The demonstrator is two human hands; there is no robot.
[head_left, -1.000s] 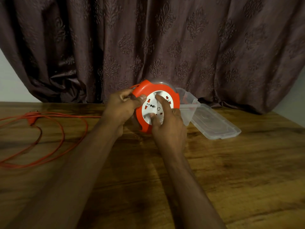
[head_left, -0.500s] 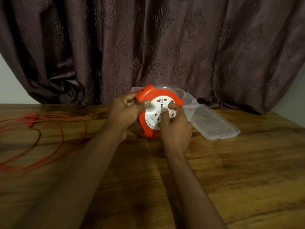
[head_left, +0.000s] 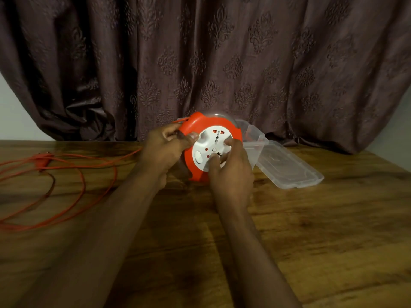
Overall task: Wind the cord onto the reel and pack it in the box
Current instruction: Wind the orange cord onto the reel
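While the left hand (head_left: 165,150) grips the orange reel's (head_left: 210,150) left rim, the right hand (head_left: 230,172) pinches the crank on its white face. Upright on the tabletop (head_left: 289,230), the reel hides most of the clear box (head_left: 253,138), lid (head_left: 287,165) open; loose cord (head_left: 82,181) sprawls far left.

left hand (head_left: 165,147): fingers curled, thumb pressed forward, gripping | right hand (head_left: 231,170): fingertips (head_left: 213,157) bent inward, pinching | both forearms extended forward, converging
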